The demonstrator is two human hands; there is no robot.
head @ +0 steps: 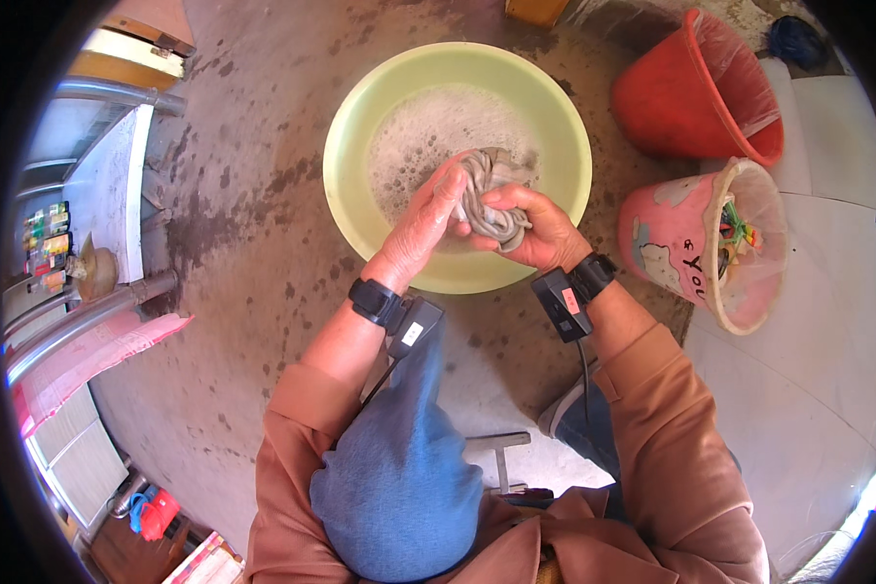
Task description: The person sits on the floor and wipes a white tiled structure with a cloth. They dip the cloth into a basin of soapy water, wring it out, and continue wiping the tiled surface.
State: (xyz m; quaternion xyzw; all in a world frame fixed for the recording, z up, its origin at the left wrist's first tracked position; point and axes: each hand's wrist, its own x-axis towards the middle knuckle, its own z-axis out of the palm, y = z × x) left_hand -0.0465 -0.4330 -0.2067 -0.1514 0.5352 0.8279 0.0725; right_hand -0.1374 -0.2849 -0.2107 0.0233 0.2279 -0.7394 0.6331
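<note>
A wet, bunched grey cloth (493,193) is squeezed between both my hands over a light green plastic basin (350,182). My left hand (434,208) grips its left side, wet and with a little foam on the skin. From the right, my right hand (536,223) closes around the cloth, with the thumb on top. Foamy water (427,139) with bubbles lies in the basin below. What the cloth is exactly cannot be told from its folds.
To the right, a red plastic bucket (671,95) and a pink lined bin (664,233) with rubbish lean beside the basin. Metal-framed shelving (109,306) with small bottles stands at the left. Water spots mark the concrete floor (263,241). Cabled devices are strapped to both wrists.
</note>
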